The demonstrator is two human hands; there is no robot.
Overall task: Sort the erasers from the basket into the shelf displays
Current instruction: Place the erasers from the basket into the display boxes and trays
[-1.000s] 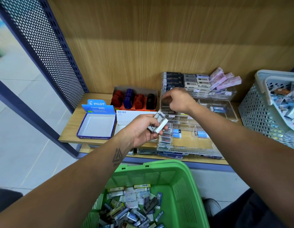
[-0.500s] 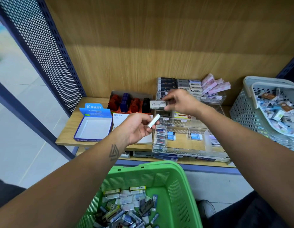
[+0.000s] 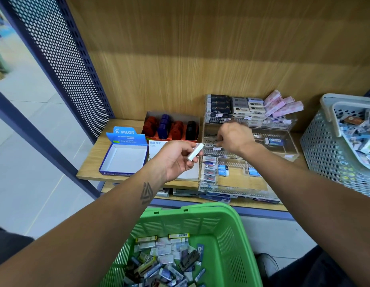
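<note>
While the left hand (image 3: 175,160) pinches one white eraser (image 3: 195,154) above the shelf edge, the right hand (image 3: 234,137) curls, knuckles up, into the acrylic display's (image 3: 291,150) middle tier — whether it grips anything I cannot tell. Best move, I judge: seat each eraser flat, label forward, in its matching row. Green basket (image 3: 237,241) below holds many unsorted erasers.

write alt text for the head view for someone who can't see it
A person's left hand holds a white eraser while the right hand reaches into a clear shelf display. Below sits a green basket of mixed erasers.
</note>
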